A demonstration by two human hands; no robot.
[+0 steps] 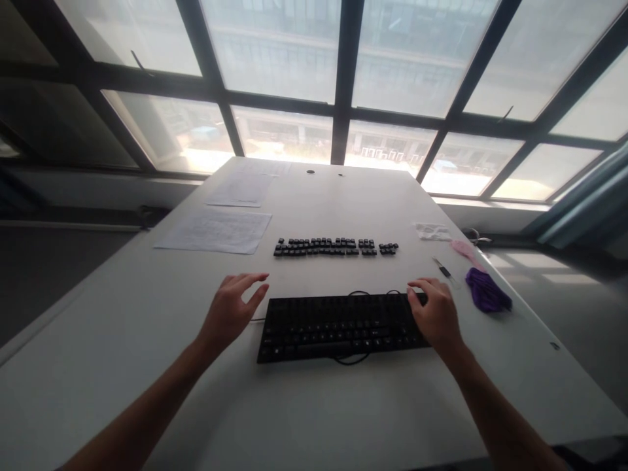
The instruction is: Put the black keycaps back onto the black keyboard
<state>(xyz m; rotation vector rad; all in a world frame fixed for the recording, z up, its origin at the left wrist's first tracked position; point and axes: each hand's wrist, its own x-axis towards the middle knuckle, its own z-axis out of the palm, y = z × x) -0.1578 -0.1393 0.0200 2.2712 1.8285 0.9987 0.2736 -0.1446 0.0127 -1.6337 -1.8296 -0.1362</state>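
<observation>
Black keyboard (338, 326) — lying mid-table. Right hand (434, 314) is steadying its right end, fingers loosely spread; left hand (230, 311) is hovering beside the left end, fingers spread. Keycaps (336, 246) are sitting beyond — rowed as if in layout order.

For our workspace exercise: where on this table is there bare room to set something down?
Bare: between the keyboard and the near table edge, and beyond the keycap rows. Crowded: papers left, purple bundle and tools right.

Left hand (230, 315): yours, bare, nothing worn on the fingers.
Right hand (436, 317): bare too (thumb out of sight).
Forearms (147, 412): unsleeved down to the picture's lower edge.
</observation>
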